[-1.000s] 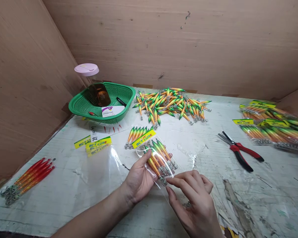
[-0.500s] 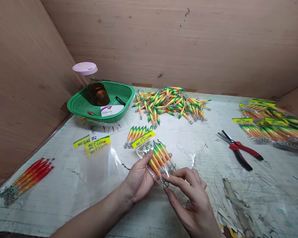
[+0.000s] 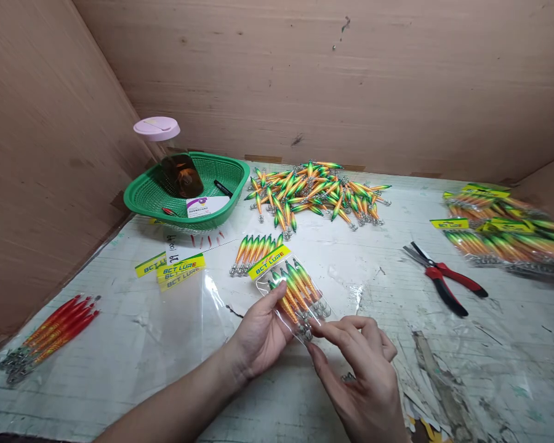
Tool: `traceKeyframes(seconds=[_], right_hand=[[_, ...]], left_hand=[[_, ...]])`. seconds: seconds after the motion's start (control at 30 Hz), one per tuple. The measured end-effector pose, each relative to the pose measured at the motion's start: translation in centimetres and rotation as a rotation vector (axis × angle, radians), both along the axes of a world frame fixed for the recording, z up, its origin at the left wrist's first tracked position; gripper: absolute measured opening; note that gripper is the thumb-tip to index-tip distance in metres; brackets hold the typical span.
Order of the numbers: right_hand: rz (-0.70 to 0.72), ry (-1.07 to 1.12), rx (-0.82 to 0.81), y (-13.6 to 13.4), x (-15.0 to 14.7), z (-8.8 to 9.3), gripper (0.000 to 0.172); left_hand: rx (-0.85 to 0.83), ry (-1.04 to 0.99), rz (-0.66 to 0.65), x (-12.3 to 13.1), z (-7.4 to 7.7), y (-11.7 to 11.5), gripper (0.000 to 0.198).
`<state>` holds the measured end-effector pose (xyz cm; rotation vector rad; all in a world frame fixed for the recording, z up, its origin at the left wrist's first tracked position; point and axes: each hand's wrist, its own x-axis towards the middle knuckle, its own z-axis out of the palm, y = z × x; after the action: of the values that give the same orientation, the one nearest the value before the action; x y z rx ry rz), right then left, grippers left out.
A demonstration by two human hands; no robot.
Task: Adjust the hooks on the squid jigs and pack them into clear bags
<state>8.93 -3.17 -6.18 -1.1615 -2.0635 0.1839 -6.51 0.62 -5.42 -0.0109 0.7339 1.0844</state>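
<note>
My left hand (image 3: 264, 335) grips a clear plastic bag, thumb on top and fingers beneath. The bag has a yellow BCT LURE header (image 3: 270, 261) and holds several green-and-orange squid lures (image 3: 300, 283) side by side, hooks toward me. At its lower end, the index finger and thumb of my right hand (image 3: 362, 363) pinch close to the hooks. The other right fingers are curled, and metal hooks (image 3: 348, 376) show below them; whether these lie in the palm or on the table, I cannot tell. Beyond the bag lies a row of matching lures (image 3: 253, 251).
A loose lure pile (image 3: 316, 191) lies at the back. At left are a green basket (image 3: 233, 212) with a lidded drink jar (image 3: 182, 175), header-topped bags (image 3: 182, 320) and red-orange lures (image 3: 55, 332). Red-handled pliers (image 3: 438, 274) and packed lure bags (image 3: 498, 240) sit at right.
My right hand has shifted slightly right along the bag's lower end. The bag has tipped a little, and more hooks show at its bottom. My left hand keeps its grip.
</note>
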Motion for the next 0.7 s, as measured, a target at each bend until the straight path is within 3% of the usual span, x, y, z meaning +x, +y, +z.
traceKeyframes(seconds=[0.23, 0.43, 0.7], right_hand=[[0.026, -0.007, 0.016, 0.22, 0.15, 0.24, 0.026], [0.033, -0.037, 0.190, 0.02, 0.31, 0.20, 0.024], [0.069, -0.012, 0.181, 0.14, 0.50, 0.38, 0.019]], left_hand=[[0.024, -0.024, 0.009, 0.13, -0.27, -0.16, 0.026], [0.040, -0.019, -0.060, 0.10, -0.49, -0.18, 0.028], [0.039, 0.024, -0.103, 0.26, -0.27, -0.22, 0.030]])
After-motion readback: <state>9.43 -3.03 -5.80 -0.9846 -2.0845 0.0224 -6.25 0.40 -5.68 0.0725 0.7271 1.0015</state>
